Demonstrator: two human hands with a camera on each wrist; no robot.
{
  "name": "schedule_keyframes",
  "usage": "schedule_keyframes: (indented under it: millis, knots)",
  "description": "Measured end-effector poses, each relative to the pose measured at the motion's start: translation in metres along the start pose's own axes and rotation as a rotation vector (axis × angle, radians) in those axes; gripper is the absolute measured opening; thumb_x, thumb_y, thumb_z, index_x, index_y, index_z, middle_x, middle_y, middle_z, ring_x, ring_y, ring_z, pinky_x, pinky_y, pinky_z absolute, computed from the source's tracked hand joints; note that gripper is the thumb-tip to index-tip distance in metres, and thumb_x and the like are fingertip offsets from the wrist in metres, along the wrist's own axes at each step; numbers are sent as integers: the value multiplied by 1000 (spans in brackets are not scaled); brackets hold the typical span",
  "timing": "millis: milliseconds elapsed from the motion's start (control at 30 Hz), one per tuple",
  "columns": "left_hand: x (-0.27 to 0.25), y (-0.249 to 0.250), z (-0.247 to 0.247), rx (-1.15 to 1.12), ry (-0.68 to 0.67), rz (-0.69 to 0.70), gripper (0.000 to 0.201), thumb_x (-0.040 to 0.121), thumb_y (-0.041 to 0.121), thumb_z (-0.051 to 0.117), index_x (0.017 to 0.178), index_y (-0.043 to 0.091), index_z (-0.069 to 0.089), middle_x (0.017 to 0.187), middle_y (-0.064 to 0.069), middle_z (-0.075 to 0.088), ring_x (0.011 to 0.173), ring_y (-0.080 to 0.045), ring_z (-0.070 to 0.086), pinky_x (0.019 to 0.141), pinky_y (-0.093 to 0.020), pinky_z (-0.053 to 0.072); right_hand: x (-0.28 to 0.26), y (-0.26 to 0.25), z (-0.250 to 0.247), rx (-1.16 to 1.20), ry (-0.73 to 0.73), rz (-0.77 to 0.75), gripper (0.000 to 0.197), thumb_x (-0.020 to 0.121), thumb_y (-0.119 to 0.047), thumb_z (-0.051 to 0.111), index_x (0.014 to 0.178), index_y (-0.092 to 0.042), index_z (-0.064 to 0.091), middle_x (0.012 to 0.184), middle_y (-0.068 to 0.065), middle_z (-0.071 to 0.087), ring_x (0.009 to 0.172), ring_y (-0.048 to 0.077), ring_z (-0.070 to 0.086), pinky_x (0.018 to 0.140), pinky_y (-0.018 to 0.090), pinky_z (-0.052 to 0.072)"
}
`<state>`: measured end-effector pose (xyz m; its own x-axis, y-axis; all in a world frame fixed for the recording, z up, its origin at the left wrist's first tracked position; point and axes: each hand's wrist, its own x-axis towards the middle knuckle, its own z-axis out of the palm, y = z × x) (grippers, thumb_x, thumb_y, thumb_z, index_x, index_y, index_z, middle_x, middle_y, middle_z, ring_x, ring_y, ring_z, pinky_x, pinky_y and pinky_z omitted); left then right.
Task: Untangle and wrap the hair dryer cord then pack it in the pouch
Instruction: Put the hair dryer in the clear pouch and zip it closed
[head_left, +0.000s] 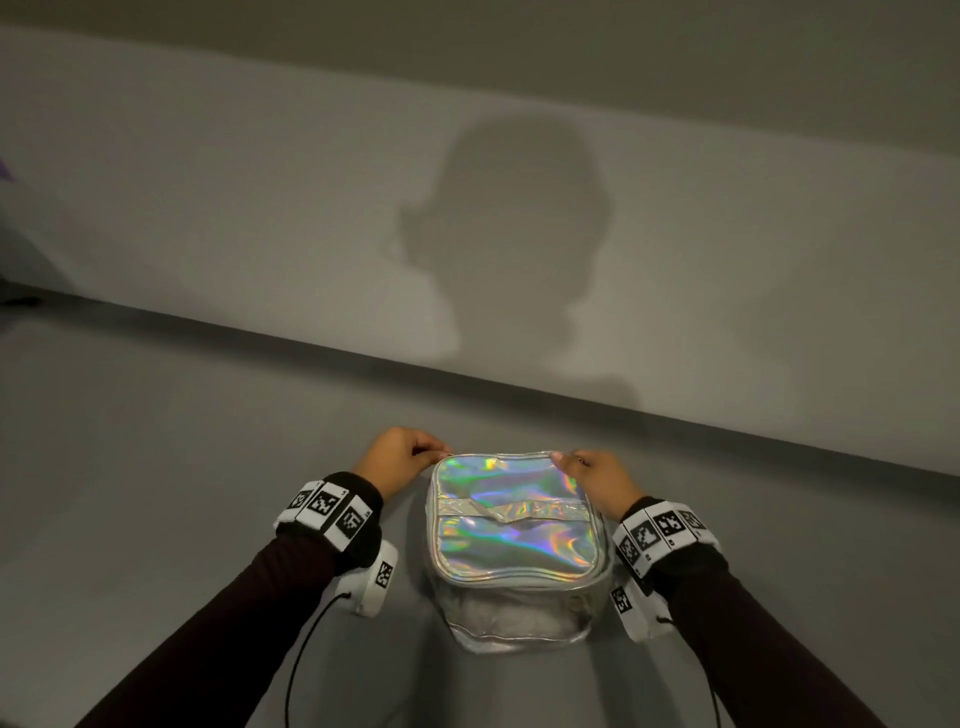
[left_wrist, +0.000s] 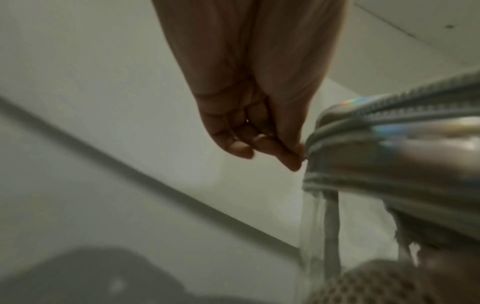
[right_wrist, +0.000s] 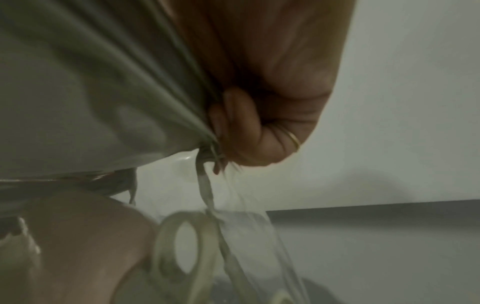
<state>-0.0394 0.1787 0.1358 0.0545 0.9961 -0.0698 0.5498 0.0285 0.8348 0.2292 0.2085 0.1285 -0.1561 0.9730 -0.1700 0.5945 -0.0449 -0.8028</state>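
Pouch zipped at far edge, both hands on it

Pouch: boxy, holographic silver vinyl pouch (head_left: 514, 525) with clear plastic side walls stands on the grey tabletop (head_left: 156, 493), lid uppermost and lying flat, directly in front of the person. Webbing strap crosses the lid.

Left hand (head_left: 402, 457): fingers curled, thumb and forefinger pinching something small at the far left corner of the lid. Left wrist view shows the fingertips (left_wrist: 293, 158) right against the zip line; probably the zip pull, but blur hides the pull itself.

Right hand (head_left: 597, 475): fingers curled, gripping the far right corner of the lid. Right wrist view shows the fingers bunched on the fabric edge, a thin ring on one finger.

Hair dryer and cord: not plainly seen. Dim shapes show through the clear wall in the wrist views; cannot say what they are. Judgement: contents packed, closing step at or near its end.

Handling notes (judgement):
- Vinyl skin is thin, soft and slick; it dents and wrinkles under light load.
- Clear walls are floppy, so the pouch will sag if lifted by one corner.
- Best holds: lid strap, or the piped seam at the corners.
- Zip needs counter-tension from the other hand.
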Motion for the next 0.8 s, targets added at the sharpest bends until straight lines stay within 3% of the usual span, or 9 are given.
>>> schedule_keyframes:
  millis: [100, 233, 300, 367, 400, 500, 633, 733, 800]
  knots:
    - [-23, -4, -10, 214, 90, 47, 11, 81, 12, 65, 86, 9, 75, 92, -6, 75, 84, -14, 66, 79, -23, 46, -2, 7, 1, 116, 151, 67, 45, 88, -30, 56, 49, -15, 38, 47, 5, 34, 43, 16, 40, 50, 27, 34]
    - [-84, -9, -5, 193, 111, 124, 32, 73, 40, 58, 80, 14, 76, 82, -2, 74, 78, -8, 60, 75, -22, 45, -4, 11, 10, 120, 274, 109, 50, 86, -32, 57, 43, -16, 38, 45, 7, 40, 51, 24, 40, 59, 32, 36]
    - [-112, -13, 12, 139, 96, 88, 45, 66, 53, 50, 80, 19, 75, 73, 10, 71, 74, -3, 62, 72, -18, 46, -5, 9, 12, 105, 312, 121, 50, 86, -34, 55, 43, -15, 38, 45, 7, 39, 51, 24, 38, 60, 32, 35]
    - [-130, -11, 35, 89, 127, 93, 43, 63, 53, 52, 79, 21, 75, 60, 25, 63, 68, 11, 59, 66, -5, 42, -6, 8, 13, 82, 326, 139, 50, 87, -35, 54, 45, -13, 39, 46, 8, 38, 55, 26, 39, 61, 33, 35]
    - [-135, -10, 46, 71, 145, 140, 38, 64, 50, 56, 80, 21, 75, 58, 24, 64, 65, 15, 58, 65, -2, 40, -5, 8, 14, 75, 331, 140, 49, 87, -35, 54, 45, -13, 39, 47, 8, 38, 56, 26, 39, 61, 33, 34]
    - [-137, 6, 72, 129, 72, 355, 19, 73, 37, 62, 83, 25, 71, 70, 10, 72, 69, 3, 61, 69, -12, 47, -12, 6, 15, 136, 361, 118, 43, 87, -33, 54, 51, -15, 40, 51, 8, 41, 55, 25, 40, 61, 33, 36]
    - [-113, 32, 62, 281, -10, 671, 16, 82, 36, 59, 82, 25, 70, 75, 9, 72, 75, -5, 57, 74, -20, 45, -20, 9, 1, 279, 323, 79, 31, 95, -14, 39, 71, -9, 59, 65, 2, 55, 60, 16, 48, 59, 26, 36]
    - [-72, 43, 34, 271, 83, 647, 27, 73, 44, 63, 96, 31, 66, 105, 5, 69, 99, -10, 55, 90, -29, 44, -25, 10, -11, 328, 155, 93, 24, 92, -1, 40, 91, 0, 64, 76, 6, 61, 62, 11, 54, 49, 16, 47]
    - [-42, 47, 24, 481, -2, 525, 57, 60, 61, 58, 111, 35, 59, 137, -2, 49, 128, -20, 38, 110, -48, 29, -28, 9, -16, 304, 152, 74, 23, 90, 4, 44, 105, 9, 60, 90, 11, 61, 59, 7, 58, 48, 9, 49]
